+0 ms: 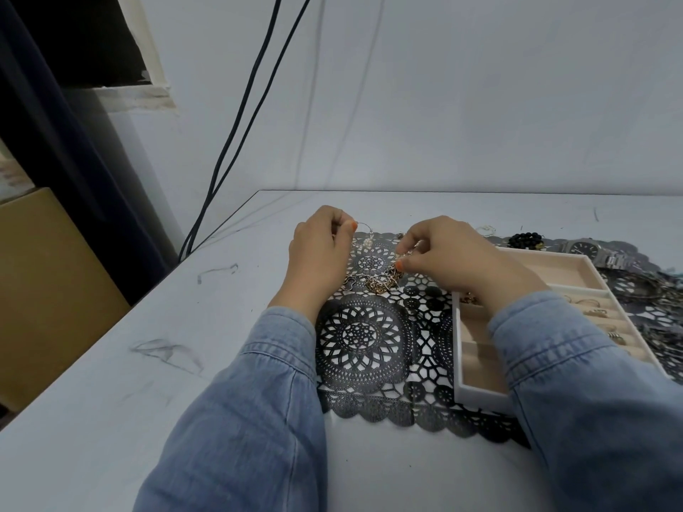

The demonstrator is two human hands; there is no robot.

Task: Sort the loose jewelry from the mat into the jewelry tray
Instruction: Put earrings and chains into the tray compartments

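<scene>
A black lace-pattern mat (364, 338) lies on the white table. My left hand (319, 258) pinches a thin silver wire hoop with a clear bead (366, 238) above the mat's far edge. My right hand (449, 258) pinches a tangle of gold chain (384, 282) whose lower part rests on the mat. The white jewelry tray (476, 395) with beige compartments sits on the mat's right part, partly under my right forearm. Small rings and earrings lie in its right-hand slots (595, 308).
A black bead bracelet (525, 240) and a silver watch (591, 251) lie behind the tray. More dark jewelry lies on the mat at the far right (650, 290). Two black cables (236, 131) run down the wall at the table's left rear corner. A cardboard box (48, 290) stands left of the table.
</scene>
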